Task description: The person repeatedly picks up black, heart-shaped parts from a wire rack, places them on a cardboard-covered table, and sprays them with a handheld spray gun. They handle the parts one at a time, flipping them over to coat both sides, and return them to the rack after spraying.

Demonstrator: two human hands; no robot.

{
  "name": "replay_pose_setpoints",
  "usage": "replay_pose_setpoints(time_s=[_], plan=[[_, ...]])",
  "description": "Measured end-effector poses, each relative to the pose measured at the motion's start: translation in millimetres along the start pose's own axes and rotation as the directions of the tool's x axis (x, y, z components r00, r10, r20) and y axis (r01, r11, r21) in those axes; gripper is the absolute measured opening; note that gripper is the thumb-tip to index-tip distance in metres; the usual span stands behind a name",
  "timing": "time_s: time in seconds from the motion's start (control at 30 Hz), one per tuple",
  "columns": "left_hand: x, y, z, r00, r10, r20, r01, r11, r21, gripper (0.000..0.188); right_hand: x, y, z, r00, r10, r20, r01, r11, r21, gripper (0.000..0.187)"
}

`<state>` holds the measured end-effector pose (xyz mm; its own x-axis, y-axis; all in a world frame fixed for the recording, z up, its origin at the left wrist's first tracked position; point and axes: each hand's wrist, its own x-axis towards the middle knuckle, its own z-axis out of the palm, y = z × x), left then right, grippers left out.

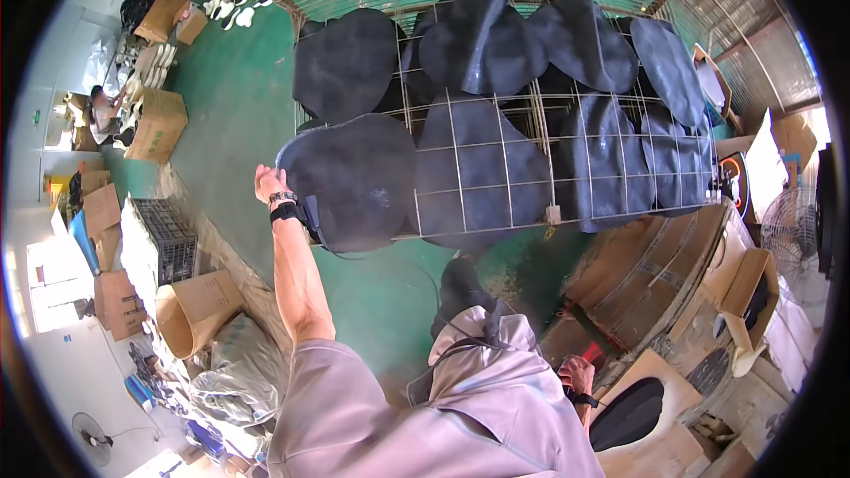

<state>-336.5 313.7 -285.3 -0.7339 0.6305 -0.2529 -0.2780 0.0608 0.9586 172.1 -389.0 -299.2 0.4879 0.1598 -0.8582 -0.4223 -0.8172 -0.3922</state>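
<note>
Several dark sheets (pixel 354 181), left hand (pixel 269 183) beside one

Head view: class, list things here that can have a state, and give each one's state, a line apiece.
Wire rack: loaded
Dark sheets: on the rack, some bent
Left hand: at a sheet's edge, grip unclear
Right hand: curled, grip unclear
Left-side cardboard box: open
Silvery plastic: crumpled
Right-side fan: on or off unclear

2 grips unclear from here
Left hand (pixel 271 184) at the dark sheet (pixel 354 181); right hand (pixel 578 374) beside a red object (pixel 595 354).
</note>
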Motion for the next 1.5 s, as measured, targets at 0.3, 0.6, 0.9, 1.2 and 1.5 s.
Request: replay_pose_setpoints(time_s=[0.3, 0.6, 0.9, 1.2, 1.5], plan=[[34, -20, -1, 0.994, 0.102, 0.046, -0.108, 0.983, 0.147, 0.049, 1, -23, 6, 1.0, 0.008, 0.029, -0.004, 0.99, -0.144, 0.029], [56, -29, -19, 0.953, 0.301, -0.023, -0.248, 0.823, 0.512, 0.045, 0, -48, 15, 0.998, -0.055, 0.036, 0.062, 0.976, -0.209, 0.031], [29, -11, -17, 1.0, 0.005, 0.008, -0.005, 0.999, 0.042, 0.028, 13, -27, 16, 0.995, -0.078, 0.061, 0.086, 0.985, -0.152, 0.03], [23, -3, -11, 0.991, -0.114, 0.067, 0.118, 0.991, -0.064, 0.04, 12, -10, 17, 0.998, -0.021, 0.053, 0.027, 0.992, -0.121, 0.031], [29, 0, -9, 0.985, -0.15, 0.087, 0.158, 0.982, -0.102, 0.041, 6, -37, 26, 0.992, -0.116, 0.053, 0.124, 0.972, -0.198, 0.032]])
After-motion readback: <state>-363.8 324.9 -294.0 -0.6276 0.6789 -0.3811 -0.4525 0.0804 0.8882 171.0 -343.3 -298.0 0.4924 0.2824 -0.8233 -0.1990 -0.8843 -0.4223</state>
